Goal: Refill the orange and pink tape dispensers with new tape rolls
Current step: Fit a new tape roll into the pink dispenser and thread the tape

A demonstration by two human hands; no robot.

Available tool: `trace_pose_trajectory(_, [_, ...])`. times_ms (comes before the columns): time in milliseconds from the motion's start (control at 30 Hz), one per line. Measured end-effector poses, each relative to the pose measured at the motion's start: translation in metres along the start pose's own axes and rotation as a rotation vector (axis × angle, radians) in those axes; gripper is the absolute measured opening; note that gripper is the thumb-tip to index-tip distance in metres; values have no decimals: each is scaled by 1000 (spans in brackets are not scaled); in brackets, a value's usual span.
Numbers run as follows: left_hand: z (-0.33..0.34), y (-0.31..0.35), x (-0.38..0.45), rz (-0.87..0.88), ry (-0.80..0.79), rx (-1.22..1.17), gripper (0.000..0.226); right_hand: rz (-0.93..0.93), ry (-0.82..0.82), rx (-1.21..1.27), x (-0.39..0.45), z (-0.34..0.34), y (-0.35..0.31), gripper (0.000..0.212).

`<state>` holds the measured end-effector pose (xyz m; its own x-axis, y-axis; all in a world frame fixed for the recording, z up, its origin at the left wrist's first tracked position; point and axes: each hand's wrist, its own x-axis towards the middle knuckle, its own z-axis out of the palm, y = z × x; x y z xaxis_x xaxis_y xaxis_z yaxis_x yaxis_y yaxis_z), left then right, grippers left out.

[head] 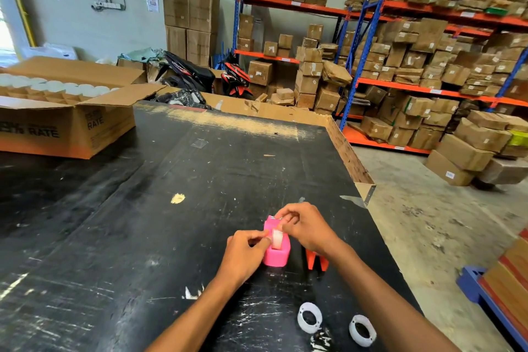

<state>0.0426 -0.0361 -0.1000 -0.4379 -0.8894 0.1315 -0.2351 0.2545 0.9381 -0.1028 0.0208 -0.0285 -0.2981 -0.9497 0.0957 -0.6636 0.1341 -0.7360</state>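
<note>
Two empty white cores (310, 318) nearest; both hands, left hand (245, 251) and right hand (305, 226), pinching tape roll (277, 238) into pink dispenser (275, 257); next, presumably threading the tape end to the cutter.

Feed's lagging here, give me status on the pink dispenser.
Both hands, left hand and right hand, on pink dispenser. Tape roll seated. Orange dispenser behind right wrist. Nothing blocking.

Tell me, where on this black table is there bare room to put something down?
Bare: the wide stretch between the cardboard box and the pink dispenser. Crowded: near the hands, where the orange dispenser and two white rings lie.
</note>
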Motion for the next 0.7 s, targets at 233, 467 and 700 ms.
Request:
trace_pose_trajectory(233, [-2, 2, -1, 3, -10, -20, 27, -78, -221, -191, 7, -16, -1, 18])
trace_pose_trajectory(467, [-4, 6, -4, 45, -31, -46, 5, -225, -304, -425, 7, -20, -5, 20])
trace_pose_trajectory(700, [-4, 7, -3, 21, -16, -23, 16, -194, -242, -318, 14, -21, -4, 9])
